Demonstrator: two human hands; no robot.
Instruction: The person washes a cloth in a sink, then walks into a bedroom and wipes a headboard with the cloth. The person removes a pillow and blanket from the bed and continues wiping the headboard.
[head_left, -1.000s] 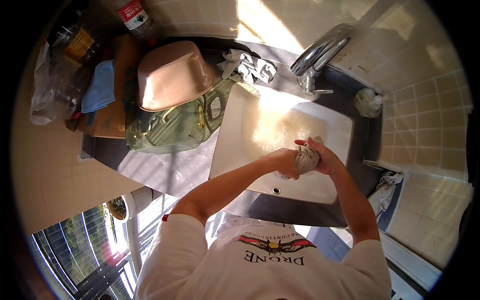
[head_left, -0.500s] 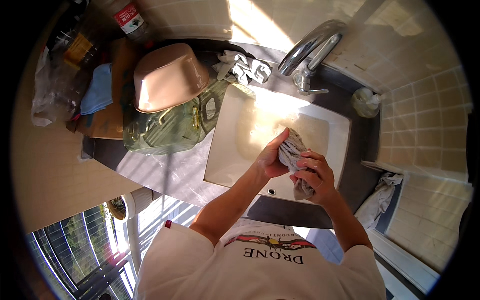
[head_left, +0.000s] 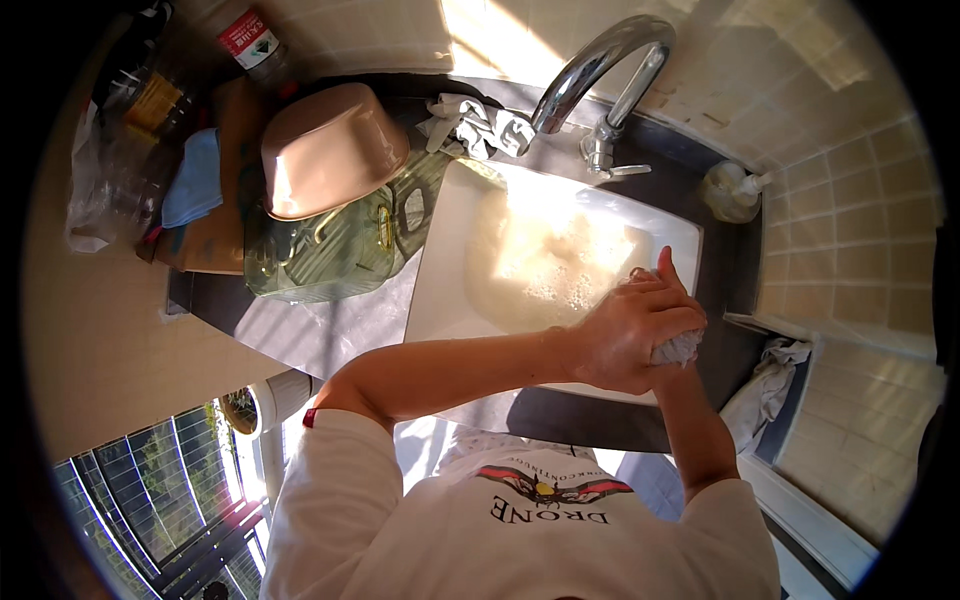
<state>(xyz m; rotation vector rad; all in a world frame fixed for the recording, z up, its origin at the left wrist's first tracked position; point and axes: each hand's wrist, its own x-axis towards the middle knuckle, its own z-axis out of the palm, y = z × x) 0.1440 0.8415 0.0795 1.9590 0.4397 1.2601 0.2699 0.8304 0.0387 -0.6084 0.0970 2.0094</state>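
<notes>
My left hand [head_left: 632,335] reaches across to the right side of the sink, its fingers wrapped over a bunched grey cloth [head_left: 678,348]. Much of my right hand [head_left: 669,271] is hidden beneath the left one; it grips the same cloth, and a raised digit shows above the left knuckles. Only a small end of the cloth pokes out under the left fingers. Both hands are above the right part of the white sink [head_left: 440,300], where cloudy, bubbly water [head_left: 565,275] lies in bright sunlight.
A chrome faucet [head_left: 600,75] arches at the back of the sink. To its right stands a clear soap dispenser [head_left: 730,192]. Left lie a pink basin [head_left: 335,150], a green clear container [head_left: 320,255] and a blue cloth [head_left: 192,180]. Another pale cloth [head_left: 478,128] rests behind the sink.
My left hand has swung right and over my right hand, covering most of the cloth. The cloth moved to the right and is now bunched tightly between both hands.
</notes>
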